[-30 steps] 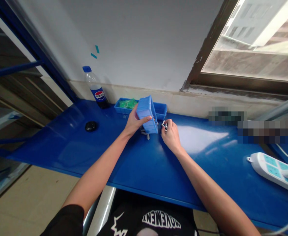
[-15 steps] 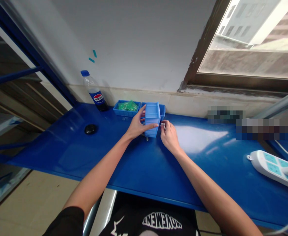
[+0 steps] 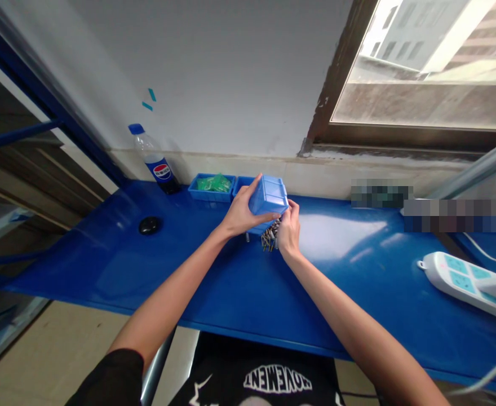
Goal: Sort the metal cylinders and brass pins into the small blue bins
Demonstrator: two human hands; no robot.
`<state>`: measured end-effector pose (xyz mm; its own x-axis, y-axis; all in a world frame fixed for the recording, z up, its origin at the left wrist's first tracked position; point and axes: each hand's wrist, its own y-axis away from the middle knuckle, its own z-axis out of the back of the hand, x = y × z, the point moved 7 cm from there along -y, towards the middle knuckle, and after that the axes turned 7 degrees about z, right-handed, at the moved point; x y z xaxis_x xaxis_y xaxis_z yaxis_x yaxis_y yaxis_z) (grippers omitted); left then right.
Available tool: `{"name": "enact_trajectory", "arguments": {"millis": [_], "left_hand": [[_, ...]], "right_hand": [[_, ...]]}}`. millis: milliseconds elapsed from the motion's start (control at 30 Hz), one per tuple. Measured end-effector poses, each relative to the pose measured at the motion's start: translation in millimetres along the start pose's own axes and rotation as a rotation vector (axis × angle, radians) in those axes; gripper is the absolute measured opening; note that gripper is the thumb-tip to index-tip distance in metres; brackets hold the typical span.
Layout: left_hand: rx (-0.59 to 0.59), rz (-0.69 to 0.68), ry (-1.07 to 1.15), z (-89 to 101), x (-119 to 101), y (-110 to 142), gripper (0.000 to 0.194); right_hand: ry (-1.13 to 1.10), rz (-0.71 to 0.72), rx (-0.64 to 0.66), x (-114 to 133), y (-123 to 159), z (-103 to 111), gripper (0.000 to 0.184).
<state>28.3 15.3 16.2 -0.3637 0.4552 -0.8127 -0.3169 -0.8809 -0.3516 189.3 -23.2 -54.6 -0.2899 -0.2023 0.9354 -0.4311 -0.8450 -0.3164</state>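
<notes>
My left hand (image 3: 239,213) is closed round a light-blue plastic bin (image 3: 270,194), held tipped over above the table with its underside towards me. Its fingers go behind the bin, and its thumb lies along the near lower edge. The fingers of my right hand (image 3: 289,228) are closed at the bin's right lower corner; their tips are partly hidden. Just below, between my hands, a heap of small thin metal pieces (image 3: 270,237), perhaps screws, shows on the table beside my right hand. Some blue plastic (image 3: 257,229) is visible under my left thumb.
Behind my hands stand a blue bin with green packets (image 3: 214,184) and another blue bin (image 3: 239,185). A cola bottle (image 3: 160,166) is by the wall. A round black object (image 3: 149,225) lies left, a white power strip (image 3: 463,282) right, on the blue table (image 3: 231,293).
The bin has tipped further and shifted slightly right. My right hand has moved onto its corner. The metal heap now shows below it, and the view has shifted a little.
</notes>
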Motion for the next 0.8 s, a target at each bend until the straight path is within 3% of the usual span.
{"name": "enact_trajectory", "arguments": {"millis": [233,367,467,533,600,700,800], "left_hand": [[-0.034,-0.023,-0.088,-1.7,-16,-7,0.111],[-0.071,-0.02,-0.106,0.7,-21,-11,0.11],[-0.142,-0.038,-0.07,5.8,-30,-14,0.109],[-0.169,-0.05,-0.045,8.0,-38,-15,0.109],[-0.158,-0.067,-0.015,8.4,-44,-16,0.106],[-0.175,-0.088,0.049,12.2,-42,-13,0.079],[-0.274,-0.059,0.025,18.5,-19,-6,0.059]], "right_hand": [[-0.113,0.08,-0.047,-2,-3,3,0.033],[0.034,0.231,-0.029,12,-4,17,0.033],[-0.143,0.256,0.216,24,0,12,0.032],[-0.341,0.168,0.393,28,4,4,0.031],[-0.48,0.097,0.46,32,5,-1,0.026],[-0.558,0.083,0.419,37,-2,2,0.023],[-0.475,0.159,0.283,38,-17,20,0.02]]}}
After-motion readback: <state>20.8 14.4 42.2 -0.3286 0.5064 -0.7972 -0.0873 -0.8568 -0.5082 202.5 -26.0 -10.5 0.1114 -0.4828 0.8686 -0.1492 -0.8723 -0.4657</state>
